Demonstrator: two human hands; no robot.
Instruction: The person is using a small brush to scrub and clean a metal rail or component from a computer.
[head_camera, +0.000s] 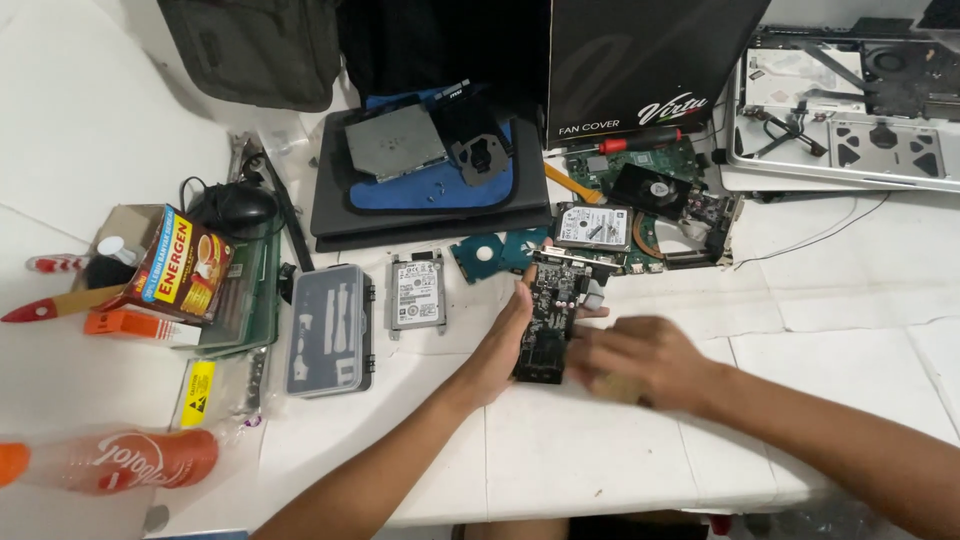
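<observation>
While the left hand (505, 335) grasps a black circuit board (548, 320) over the white bench (600, 450), the blurred right hand (640, 360) covers its lower end, grip unclear; left sits a closed grey case (330, 330), contents indistinct.

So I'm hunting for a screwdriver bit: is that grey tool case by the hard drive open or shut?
Shut. The grey tool case lies flat on the white table, its clear lid down over the tools inside.

Circuit card (545, 320) between left hand (503, 345) and right hand (640, 362), hard drive (416, 291) left of it, tool case (331, 330) further left, laptop (430, 175) behind.
</observation>
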